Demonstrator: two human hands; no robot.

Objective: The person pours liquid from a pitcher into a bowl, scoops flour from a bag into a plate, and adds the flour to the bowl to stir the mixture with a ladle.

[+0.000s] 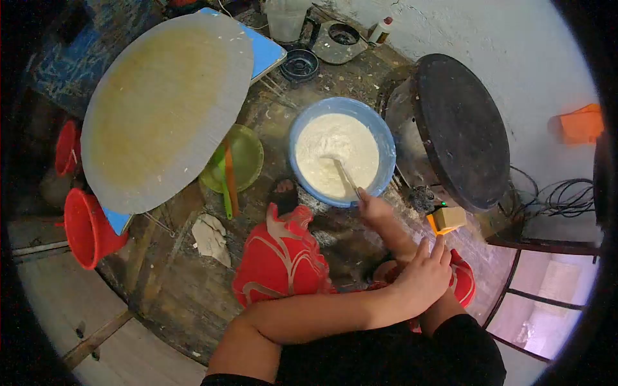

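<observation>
My right hand (375, 210) is closed around the metal handle of what looks like a ladle (347, 176). The ladle leans into a creamy white batter (335, 138), which hides its head. A round blue basin (391, 145) holds the batter and stands on the floor in front of me. Across my body reaches my left arm, and my left hand (421, 276) lies on my right forearm with its fingers stretched out, holding nothing. Just beyond those fingertips is a beige block (452, 219) with an orange-yellow piece (434, 225) beside it.
A large round griddle (460, 132) stands right of the basin. On the left, a big round pale board (167, 109) rests over a blue surface (264, 55). A green bowl (252, 157), red bucket (90, 225), crumpled cloth (211, 238) and blender base (338, 42) surround the basin.
</observation>
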